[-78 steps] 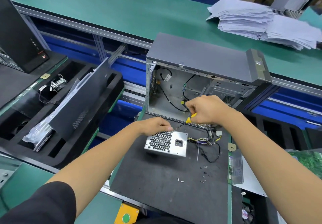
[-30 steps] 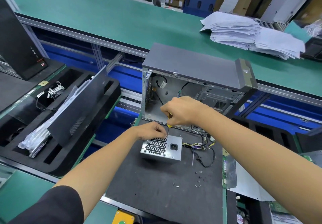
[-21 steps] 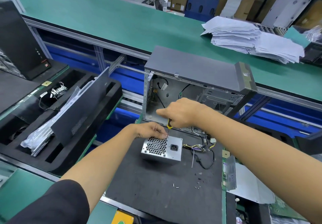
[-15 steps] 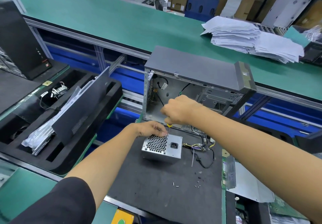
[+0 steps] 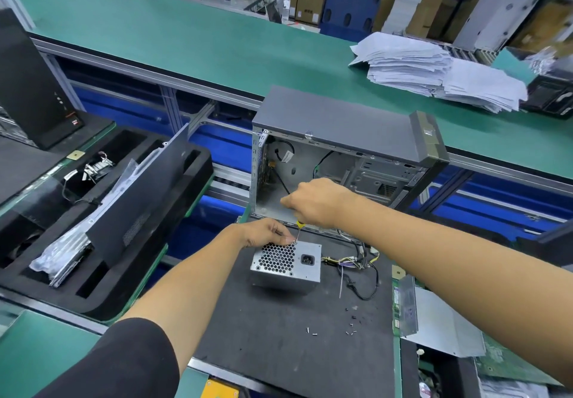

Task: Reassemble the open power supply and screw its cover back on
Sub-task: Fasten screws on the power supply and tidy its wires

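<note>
Both hands unmoved: left [image 5: 269, 234] pinching power supply [image 5: 286, 263] corner, right [image 5: 316, 202] still gripping screwdriver [image 5: 299, 229].

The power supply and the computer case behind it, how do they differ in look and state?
The power supply is a small, bare-silver box; the computer case is far bigger, with a dark grey top panel. The power supply looks closed, showing a honeycomb grille and a socket, whereas the case's side is open, its interior visible. The power supply is being worked on with a screwdriver; the case is untouched. Both are metal and stand on the black mat.
</note>
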The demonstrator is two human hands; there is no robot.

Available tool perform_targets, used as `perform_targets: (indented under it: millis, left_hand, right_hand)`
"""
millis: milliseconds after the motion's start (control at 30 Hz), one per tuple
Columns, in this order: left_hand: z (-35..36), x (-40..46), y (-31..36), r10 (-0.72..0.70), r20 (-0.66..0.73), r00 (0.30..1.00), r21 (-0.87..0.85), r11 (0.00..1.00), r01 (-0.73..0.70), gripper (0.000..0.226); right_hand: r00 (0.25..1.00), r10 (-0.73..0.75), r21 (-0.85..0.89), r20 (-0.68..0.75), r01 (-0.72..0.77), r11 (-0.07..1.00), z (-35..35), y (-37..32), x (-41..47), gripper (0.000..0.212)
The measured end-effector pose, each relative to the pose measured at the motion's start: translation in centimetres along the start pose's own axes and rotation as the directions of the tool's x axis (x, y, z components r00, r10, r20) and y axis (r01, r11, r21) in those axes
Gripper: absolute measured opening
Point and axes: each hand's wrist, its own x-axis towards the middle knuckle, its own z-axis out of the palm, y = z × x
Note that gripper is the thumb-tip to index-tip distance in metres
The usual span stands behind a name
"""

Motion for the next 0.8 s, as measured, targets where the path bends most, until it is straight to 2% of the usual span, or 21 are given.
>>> perform_targets:
  millis: [100,167,200,267,333,400,467,533,633,733,800]
  left_hand:
    - [0.0,0.3,-0.2,0.003,-0.012,1.000,-0.015,1.000,-0.003,0.014]
    - [-0.1,0.4,-0.3,0.001,-0.005,1.000,-0.019,1.000,-0.001,0.014]
    - [-0.1,0.4,-0.3,0.000,0.002,1.000,-0.019,1.000,0.000,0.014]
    - [-0.2,0.4,-0.3,0.001,0.010,1.000,-0.021,1.000,-0.001,0.017]
    - [-0.2,0.4,-0.4,0.003,-0.010,1.000,-0.008,1.000,-0.003,0.021]
    - [-0.2,0.5,-0.6,0.022,-0.013,1.000,0.009,1.000,-0.021,0.018]
    - [-0.2,0.5,-0.7,0.033,-0.012,0.999,0.010,0.999,-0.033,0.014]
    - [-0.3,0.7,-1.0,0.033,-0.021,0.999,0.004,0.999,-0.033,0.012]
    - [-0.3,1.1,-1.2,0.051,-0.019,0.999,-0.004,0.999,-0.051,0.008]
    - [-0.1,1.2,-1.7,0.078,-0.008,0.997,0.004,0.997,-0.078,0.007]
    - [-0.1,1.1,-2.0,0.097,-0.006,0.995,0.003,0.995,-0.097,0.007]
  right_hand:
    - [0.970,0.190,0.129,0.152,-0.210,0.969,-0.2,-1.2,0.3,0.007]
    - [0.952,0.208,0.147,0.227,-0.244,0.958,-0.5,-1.3,0.5,0.022]
    - [0.959,0.172,0.113,0.225,-0.201,0.973,-0.5,-1.1,0.5,0.028]
    - [0.985,0.024,-0.048,0.171,-0.016,0.999,-0.8,-0.2,0.3,0.043]
    - [0.979,-0.156,-0.214,0.132,0.182,0.960,-1.1,0.9,-0.1,0.051]
    - [0.939,-0.319,-0.319,0.128,0.343,0.883,-1.0,1.4,-0.2,0.041]
    - [0.930,-0.351,-0.343,0.112,0.368,0.864,-0.7,1.4,-0.2,0.034]
    - [0.967,-0.231,-0.268,0.104,0.251,0.930,0.0,1.4,-0.2,0.032]
    - [0.979,0.041,-0.015,0.198,-0.039,0.999,0.8,0.9,-0.2,0.007]
    - [0.927,0.201,0.187,0.318,-0.269,0.945,0.4,0.9,0.6,0.020]
    - [0.917,0.222,0.216,0.332,-0.303,0.928,0.2,0.8,1.1,0.025]
